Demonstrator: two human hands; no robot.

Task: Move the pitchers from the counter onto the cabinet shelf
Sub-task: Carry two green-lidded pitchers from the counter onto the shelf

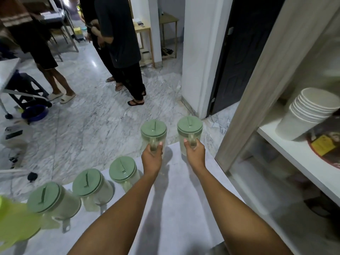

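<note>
Both hands (pixel 152 155) (pixel 195 151) grip handles of clear green-lidded plastic pitchers (pixel 153 133) (pixel 189 131); keep them level, swing toward white cabinet shelf (pixel 287 144) at 3 o'clock.

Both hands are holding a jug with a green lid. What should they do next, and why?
Probably swing both to the right, toward the cabinet shelf. The left hand and right hand each grip a pitcher's handle, the left pitcher and right pitcher, and the shelf has bare space beside the stacked white cups.

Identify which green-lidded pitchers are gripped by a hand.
The two farthest, at the counter's far edge: left hand holds one pitcher, right hand the other. Three others stand untouched.
</note>
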